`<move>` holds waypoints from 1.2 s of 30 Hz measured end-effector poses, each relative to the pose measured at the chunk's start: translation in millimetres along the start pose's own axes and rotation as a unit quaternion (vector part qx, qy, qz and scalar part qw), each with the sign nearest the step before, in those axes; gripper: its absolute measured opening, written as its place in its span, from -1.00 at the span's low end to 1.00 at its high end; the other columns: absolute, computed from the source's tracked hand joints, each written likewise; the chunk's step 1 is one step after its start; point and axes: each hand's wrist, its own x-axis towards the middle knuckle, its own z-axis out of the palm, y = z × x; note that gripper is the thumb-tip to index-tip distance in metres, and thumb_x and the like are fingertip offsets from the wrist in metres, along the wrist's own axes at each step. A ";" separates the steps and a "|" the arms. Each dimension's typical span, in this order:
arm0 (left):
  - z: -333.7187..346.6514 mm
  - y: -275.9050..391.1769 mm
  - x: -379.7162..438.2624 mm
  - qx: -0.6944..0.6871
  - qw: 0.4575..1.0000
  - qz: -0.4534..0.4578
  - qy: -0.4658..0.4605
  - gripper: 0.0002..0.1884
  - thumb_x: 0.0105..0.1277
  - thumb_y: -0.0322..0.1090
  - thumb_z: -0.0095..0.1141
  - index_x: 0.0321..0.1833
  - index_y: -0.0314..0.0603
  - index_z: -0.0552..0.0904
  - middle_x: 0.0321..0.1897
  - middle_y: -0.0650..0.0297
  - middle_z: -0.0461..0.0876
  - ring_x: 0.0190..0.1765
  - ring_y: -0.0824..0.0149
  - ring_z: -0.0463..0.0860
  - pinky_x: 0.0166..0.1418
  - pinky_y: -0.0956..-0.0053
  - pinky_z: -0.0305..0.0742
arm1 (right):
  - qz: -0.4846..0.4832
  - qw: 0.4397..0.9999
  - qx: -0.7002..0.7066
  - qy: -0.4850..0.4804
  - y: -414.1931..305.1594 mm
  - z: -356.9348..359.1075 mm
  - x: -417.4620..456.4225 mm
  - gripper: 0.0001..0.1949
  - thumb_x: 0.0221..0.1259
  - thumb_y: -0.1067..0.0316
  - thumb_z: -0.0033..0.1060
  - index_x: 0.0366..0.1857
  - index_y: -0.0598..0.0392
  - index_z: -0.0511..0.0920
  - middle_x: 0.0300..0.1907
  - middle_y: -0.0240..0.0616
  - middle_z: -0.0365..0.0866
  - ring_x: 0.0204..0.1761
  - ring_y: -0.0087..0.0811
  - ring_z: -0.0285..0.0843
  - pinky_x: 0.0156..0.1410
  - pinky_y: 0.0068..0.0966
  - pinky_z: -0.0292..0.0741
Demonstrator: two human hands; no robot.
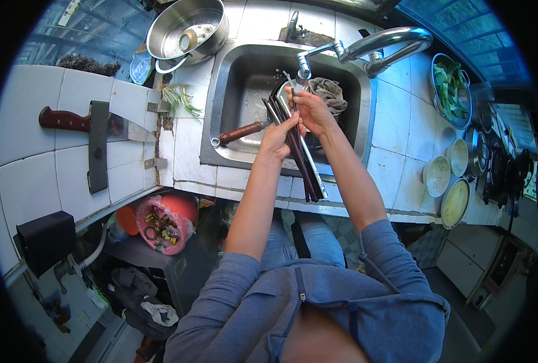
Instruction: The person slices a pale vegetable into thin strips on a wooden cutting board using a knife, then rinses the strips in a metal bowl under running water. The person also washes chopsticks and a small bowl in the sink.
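A bundle of chopsticks (306, 174), mostly dark brown with some white ones, is gripped in my left hand (279, 138) over the sink (246, 86). My right hand (315, 111) has its fingertips pinched on the upper end of a dark chopstick (293, 97), close to the faucet's spout (303, 72). Below my hands, a pan with a brown wooden handle (242, 133) sits in the basin, its body mostly hidden. A crumpled grey-brown cloth (327, 94) lies at the basin's right side.
A steel pot (214, 38) stands at the sink's back left corner. A cleaver (65, 119) is held against the left tiled wall by a dark strap. On the right counter are bowls (436, 177) and a basin of green leaves (450, 88). A pink-lined waste bin (164, 227) stands below left.
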 end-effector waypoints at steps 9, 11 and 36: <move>6.6 -3.8 5.3 -0.005 0.998 -0.067 -0.017 -0.82 0.44 -0.37 0.19 0.00 -0.28 0.57 -0.37 0.22 0.65 -0.31 0.33 0.70 -0.23 0.41 0.72 | 0.036 0.899 -0.417 0.130 2.3 -12.8 49.1 -0.67 0.42 0.00 0.18 -0.30 0.07 0.62 -0.49 -0.42 0.56 -0.44 -0.61 0.50 -0.35 -0.56 0.48; 4.9 -2.5 9.0 -0.031 0.993 -0.098 -0.055 -0.86 0.46 -0.36 0.15 -0.04 -0.24 0.54 -0.35 0.23 0.64 -0.28 0.30 0.70 -0.17 0.34 0.73 | 0.022 0.888 -0.455 0.060 -0.3 -3.9 50.9 -0.65 0.44 -0.02 0.14 -0.26 0.09 0.62 -0.49 -0.40 0.56 -0.46 -0.60 0.51 -0.31 -0.57 0.52; 36.8 -20.9 153.8 -0.144 0.978 0.073 0.135 -0.68 0.50 -0.17 0.05 -0.41 -0.18 0.50 -0.64 0.24 0.41 -0.64 0.32 0.41 -0.55 0.40 0.38 | 0.078 0.614 -0.783 0.062 -58.6 -51.4 -32.7 -0.71 -0.01 0.46 0.27 -0.16 0.17 0.47 -0.46 -0.19 0.61 -0.59 -0.39 0.59 -0.56 -0.40 0.51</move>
